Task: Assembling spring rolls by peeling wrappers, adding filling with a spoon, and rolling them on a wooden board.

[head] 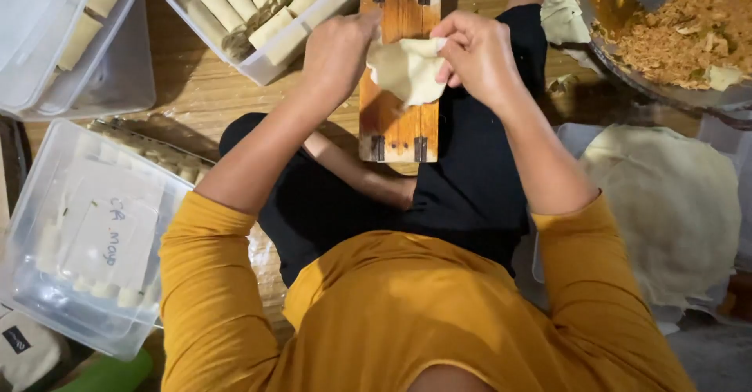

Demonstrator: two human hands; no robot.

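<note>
- While both hands work above a small wooden board (pixel 395 71), the left hand (pixel 338 51) and the right hand (pixel 474 55) each pinch an edge of a thin, pale pastry wrapper (pixel 409 69); the fingers are closed narrow on the sheet, which hangs between them over the middle of the board.
- Tearing looks like the main risk: the wrapper seems very thin and limp, so a pull from either hand, or a grip held only at the edges, could split it.
- Folding onto itself is another likely fault, since part of the sheet already sags and could stick where the layers touch.
- Off to the right, a metal bowl of shredded filling (pixel 677 36) stands well apart from the board, so filling carried across could drop onto the dark trousers (pixel 470 180).
- A stack of round wrappers (pixel 674 204) lies by the right elbow, near enough for the sleeve to brush it.
- Everything rests on a wooden floor (pixel 196 86), where the person sits cross-legged in a mustard top.
- At the top left, a clear tub of finished rolls (pixel 258 8) sits just beside the board; a lidded clear tub (pixel 94 235) and another clear tub (pixel 70 39) stand to the left.
</note>
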